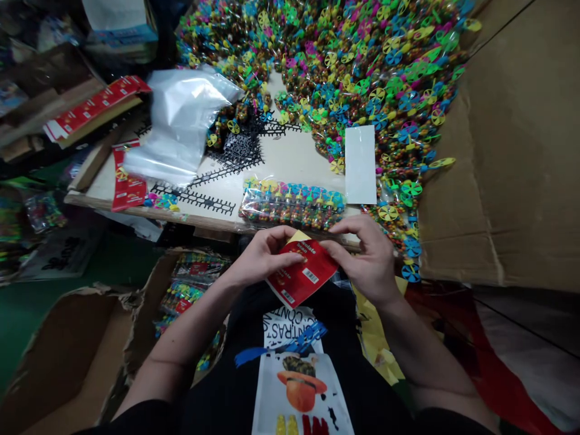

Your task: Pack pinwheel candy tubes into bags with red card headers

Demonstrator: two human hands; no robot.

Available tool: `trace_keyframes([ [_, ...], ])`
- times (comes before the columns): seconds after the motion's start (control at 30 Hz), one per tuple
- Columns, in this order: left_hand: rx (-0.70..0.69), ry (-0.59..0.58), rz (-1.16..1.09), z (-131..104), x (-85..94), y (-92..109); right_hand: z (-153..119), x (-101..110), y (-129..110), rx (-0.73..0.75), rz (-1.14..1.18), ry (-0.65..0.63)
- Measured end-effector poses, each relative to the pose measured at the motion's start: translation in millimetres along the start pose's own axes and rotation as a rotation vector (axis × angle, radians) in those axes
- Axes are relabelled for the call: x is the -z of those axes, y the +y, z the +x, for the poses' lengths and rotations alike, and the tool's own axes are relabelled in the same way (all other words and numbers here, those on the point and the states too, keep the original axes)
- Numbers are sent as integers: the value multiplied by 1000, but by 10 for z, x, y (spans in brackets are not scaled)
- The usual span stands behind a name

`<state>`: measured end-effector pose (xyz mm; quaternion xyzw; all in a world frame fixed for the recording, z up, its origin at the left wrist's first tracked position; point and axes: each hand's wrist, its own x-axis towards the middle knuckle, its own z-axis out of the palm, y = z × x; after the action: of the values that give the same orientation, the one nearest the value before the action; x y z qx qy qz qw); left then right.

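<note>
My left hand (272,257) grips the left side of a red printed label card (306,273), its thumb lying over the front. The fingers of my right hand (365,257) pinch the card's upper right corner. The card is tilted in front of my chest, with a bit of yellow showing at its top. Just beyond my hands, a clear plastic pack (292,204) of small bead-filled tubes with colourful fan tops lies at the table's front edge. A white card (360,164) rests to the right of the pack.
A large heap of fan-topped tubes (353,66) covers the table's back and right. Clear bags (181,121), black plastic strips (240,145) and red labels (129,181) lie left. Cardboard boxes stand at right (502,157) and lower left (67,362).
</note>
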<state>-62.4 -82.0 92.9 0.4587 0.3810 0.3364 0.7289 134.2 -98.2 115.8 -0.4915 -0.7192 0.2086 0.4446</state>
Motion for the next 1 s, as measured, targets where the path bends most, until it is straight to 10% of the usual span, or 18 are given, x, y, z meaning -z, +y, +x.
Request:
trace_keyframes([
  [0.33,69,-50,18,31,-12,13,172,-82,40,-123,86,-313],
  [1.0,111,-26,140,19,-25,-68,-83,-85,79,-82,-38,-16],
])
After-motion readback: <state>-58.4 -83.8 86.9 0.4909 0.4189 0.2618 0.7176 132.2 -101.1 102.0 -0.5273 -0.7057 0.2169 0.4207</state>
